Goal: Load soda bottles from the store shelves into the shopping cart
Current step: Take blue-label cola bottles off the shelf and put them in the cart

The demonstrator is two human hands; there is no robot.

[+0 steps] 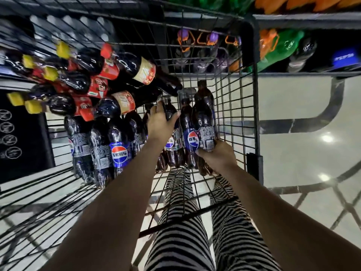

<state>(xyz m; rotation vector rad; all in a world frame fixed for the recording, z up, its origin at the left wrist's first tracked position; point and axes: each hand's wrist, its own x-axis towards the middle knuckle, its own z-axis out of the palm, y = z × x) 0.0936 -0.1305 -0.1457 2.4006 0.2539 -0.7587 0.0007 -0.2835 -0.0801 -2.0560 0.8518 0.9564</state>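
1. Dark blue-labelled plastic cola bottle [204, 118] sits right-side in the black wire shopping cart [254, 94], neck pointing away.
2. Right hand [216, 155] grip curls round its base.
3. Left hand [161, 122] clutches a neighbouring bottle [172, 112].

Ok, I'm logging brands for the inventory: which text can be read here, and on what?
"百事可乐": label of a cola bottle in the cart.
"百事": label of a second cola bottle.
Red labels, blue shelf tag, bottle small print: too blurred or small to read.
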